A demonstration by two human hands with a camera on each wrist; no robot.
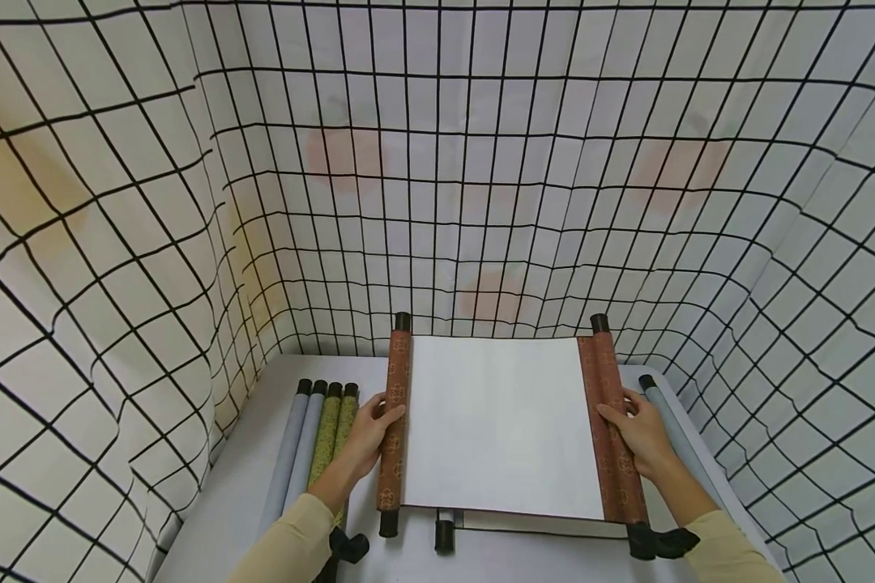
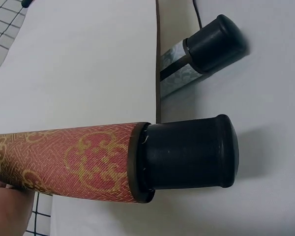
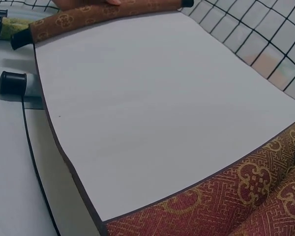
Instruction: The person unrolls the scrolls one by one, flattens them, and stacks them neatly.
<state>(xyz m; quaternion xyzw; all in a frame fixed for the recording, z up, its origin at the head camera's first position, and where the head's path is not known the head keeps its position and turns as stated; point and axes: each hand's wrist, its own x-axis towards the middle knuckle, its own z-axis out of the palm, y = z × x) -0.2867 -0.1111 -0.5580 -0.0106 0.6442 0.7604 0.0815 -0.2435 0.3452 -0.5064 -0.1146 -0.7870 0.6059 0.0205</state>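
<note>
A hanging scroll with red-brown, gold-patterned brocade ends and black knobs is spread part open, its blank white sheet (image 1: 499,421) facing up. My left hand (image 1: 364,437) grips its left roll (image 1: 395,405), thumb on top. On the other side my right hand (image 1: 638,437) grips the right roll (image 1: 616,421), thumb also over it. In the left wrist view the red roll's black knob (image 2: 187,153) is close to the camera, above the table. The right wrist view shows the blank sheet (image 3: 152,108) stretched between both rolls.
Beneath the red scroll lies another unrolled scroll; its grey-blue roll's black knob (image 1: 445,534) sticks out in front. A light-blue roll (image 1: 681,437) lies at right. Two light-blue rolls (image 1: 292,445) and two green-gold rolls (image 1: 328,437) lie at left. Black wire mesh (image 1: 437,194) surrounds the white table (image 1: 219,510).
</note>
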